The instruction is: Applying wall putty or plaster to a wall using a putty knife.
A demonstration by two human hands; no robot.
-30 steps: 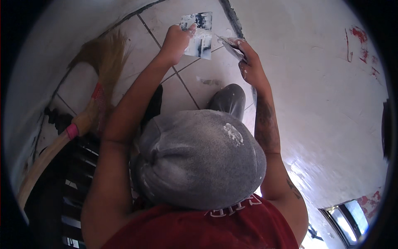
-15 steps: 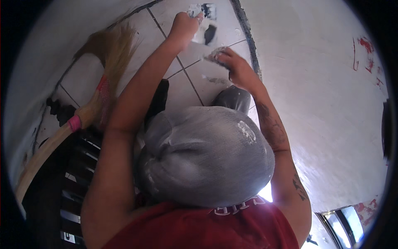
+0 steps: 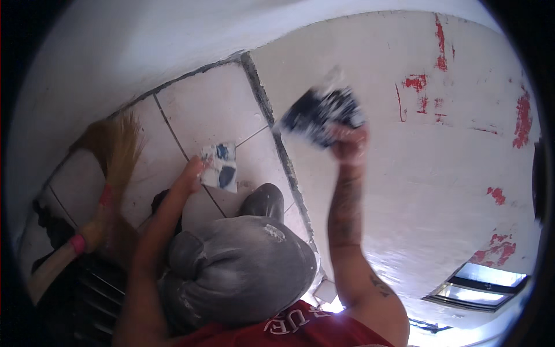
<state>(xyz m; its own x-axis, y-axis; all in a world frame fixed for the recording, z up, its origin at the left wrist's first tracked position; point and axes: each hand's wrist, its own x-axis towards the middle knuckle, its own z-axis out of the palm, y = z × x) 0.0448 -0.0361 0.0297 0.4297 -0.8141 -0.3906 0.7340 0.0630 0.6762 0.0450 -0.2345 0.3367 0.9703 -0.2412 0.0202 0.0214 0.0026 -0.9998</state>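
My left hand (image 3: 193, 174) is closed on the edge of a small, flat, putty-smeared plate (image 3: 227, 175), white with dark blue patches. It is held over the floor tiles in front of my knees. Against the right-hand wall, my right hand (image 3: 349, 141) is raised, its fingers wrapped round a wide putty knife (image 3: 309, 115). Its dark blade is streaked with white putty and slightly blurred. Whether the blade touches the wall I cannot tell.
To the left leans a straw broom (image 3: 118, 156) with pink bands. Dark slatted furniture (image 3: 95, 295) stands beside me at the lower left. The pale wall (image 3: 381, 173) has red patches and a small window (image 3: 480, 283). A rough dark joint (image 3: 272, 121) runs between floor and wall.
The view has swung toward the right wall. My right hand has gone from above the tiles, near the plate, up to the wall with the putty knife. My left hand still holds the plate.
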